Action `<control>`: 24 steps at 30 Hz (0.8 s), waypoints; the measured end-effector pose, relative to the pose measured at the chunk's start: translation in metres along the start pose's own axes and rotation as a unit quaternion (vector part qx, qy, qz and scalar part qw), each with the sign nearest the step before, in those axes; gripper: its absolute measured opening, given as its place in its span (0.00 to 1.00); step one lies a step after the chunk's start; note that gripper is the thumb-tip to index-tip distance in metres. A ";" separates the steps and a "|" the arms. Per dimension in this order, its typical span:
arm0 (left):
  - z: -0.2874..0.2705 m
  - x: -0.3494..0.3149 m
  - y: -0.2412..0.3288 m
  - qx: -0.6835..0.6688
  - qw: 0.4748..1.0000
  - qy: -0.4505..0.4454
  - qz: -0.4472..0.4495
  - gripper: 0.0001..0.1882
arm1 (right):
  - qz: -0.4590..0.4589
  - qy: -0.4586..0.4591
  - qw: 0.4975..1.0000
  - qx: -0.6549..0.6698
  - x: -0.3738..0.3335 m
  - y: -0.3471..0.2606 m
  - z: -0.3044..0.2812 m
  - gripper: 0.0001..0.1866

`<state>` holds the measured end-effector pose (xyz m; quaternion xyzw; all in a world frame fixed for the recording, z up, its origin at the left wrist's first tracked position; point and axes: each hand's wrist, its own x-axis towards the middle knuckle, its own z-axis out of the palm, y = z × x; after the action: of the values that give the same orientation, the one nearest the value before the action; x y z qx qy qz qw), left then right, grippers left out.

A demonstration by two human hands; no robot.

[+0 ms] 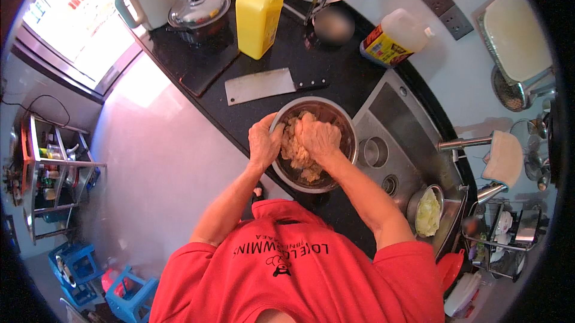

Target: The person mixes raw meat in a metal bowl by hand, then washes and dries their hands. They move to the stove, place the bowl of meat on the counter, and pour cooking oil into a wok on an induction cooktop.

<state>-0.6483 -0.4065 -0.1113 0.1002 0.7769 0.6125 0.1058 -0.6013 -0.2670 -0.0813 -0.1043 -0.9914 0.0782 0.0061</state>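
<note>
A metal mixing bowl stands on the black counter in front of me, with a pale pinkish, minced-meat-like mixture in it. My left hand is closed on the bowl's left rim, with the thumb toward the inside. Inside the bowl, my right hand is pressed into the mixture with its fingers curled; the fingertips are partly hidden. Just beyond the bowl, a cleaver lies flat, its black handle pointing right.
A yellow pump bottle, a lidded pot and a clear jug stand farther back. At right is a steel sink with a metal bowl of pale green leaves beside it. Blue stools stand at lower left.
</note>
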 end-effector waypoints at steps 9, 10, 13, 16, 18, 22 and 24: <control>-0.004 0.006 0.009 0.009 1.000 -0.025 -0.014 0.13 | 0.015 -0.044 0.996 0.072 -0.013 0.008 -0.042 0.31; 0.000 0.007 0.006 0.011 0.999 -0.031 -0.009 0.13 | 0.061 -0.120 0.985 0.108 -0.003 0.009 -0.029 0.34; -0.002 0.013 0.005 -0.003 0.999 -0.049 -0.008 0.13 | 0.043 -0.065 0.985 0.155 -0.001 -0.002 -0.001 0.31; -0.010 0.019 -0.001 0.001 0.998 -0.063 -0.002 0.14 | -0.050 -0.078 0.950 0.299 -0.009 -0.008 -0.002 0.25; -0.012 0.019 -0.004 0.006 0.998 -0.060 0.001 0.14 | -0.123 -0.049 0.960 0.246 -0.024 -0.006 -0.017 0.22; -0.012 0.018 0.000 0.007 0.998 -0.067 -0.016 0.14 | -0.347 0.045 0.931 0.107 -0.052 -0.009 -0.050 0.12; -0.012 0.017 -0.001 -0.011 0.997 -0.068 -0.034 0.14 | -0.362 0.054 0.928 0.069 -0.057 -0.012 -0.051 0.07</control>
<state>-0.6678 -0.4129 -0.1100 0.1137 0.7641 0.6089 0.1802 -0.5466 -0.2822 -0.0292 0.2580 -0.9522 0.1335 0.0948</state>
